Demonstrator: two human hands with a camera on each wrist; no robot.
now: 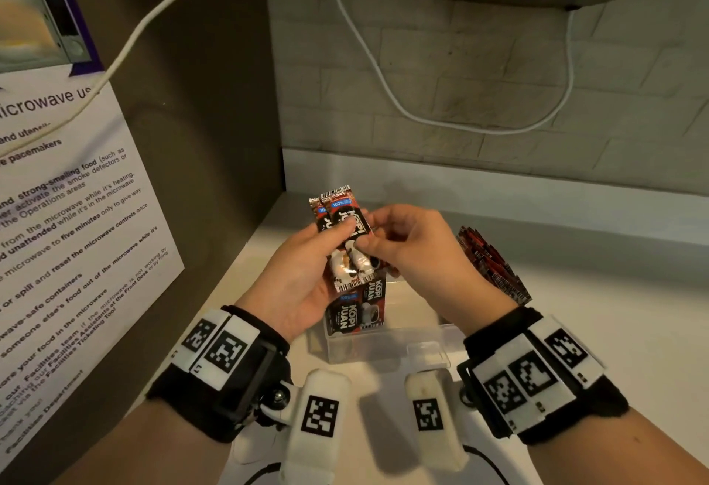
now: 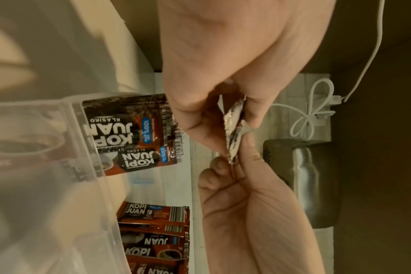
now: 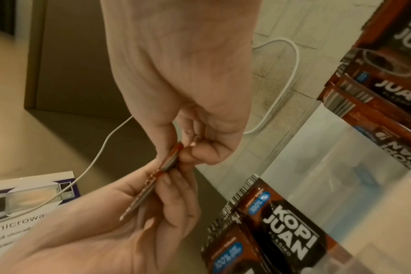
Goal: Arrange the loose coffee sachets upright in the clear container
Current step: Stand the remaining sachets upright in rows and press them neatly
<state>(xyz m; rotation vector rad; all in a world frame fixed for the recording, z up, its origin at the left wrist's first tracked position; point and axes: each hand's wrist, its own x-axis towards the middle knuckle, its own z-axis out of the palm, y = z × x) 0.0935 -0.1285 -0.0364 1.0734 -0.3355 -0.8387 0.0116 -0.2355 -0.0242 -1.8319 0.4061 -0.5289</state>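
Above the clear container (image 1: 383, 346), between the two hands, a small bundle of coffee sachets (image 1: 347, 239) is held upright in the air. The left hand (image 1: 303, 277) has its thumb pressed on the front of the bundle and its fingers curled behind it, so it grips the packets firmly. The right hand (image 1: 406, 242) pinches the right edge of the same bundle with thumb and forefinger, while its other fingers are curled loosely. In the wrist views the packets are seen from the edge, thin and flat, and it looks like two of them lie face to face, slightly shifted. Below the hands, a few sachets (image 1: 355, 310) already stand in the left end of the container, leaning a little, and the rest of the box seems free. To the right of the container, on the white counter (image 1: 614, 331), a pile of loose sachets (image 1: 493, 262) waits, well apart from the hands. I judge that the step in hand is squaring the bundle before placing it. The next move calls for lowering the packets, kept vertical, just beside the ones already standing, and releasing only when they lean on their neighbours, otherwise they may fall flat.
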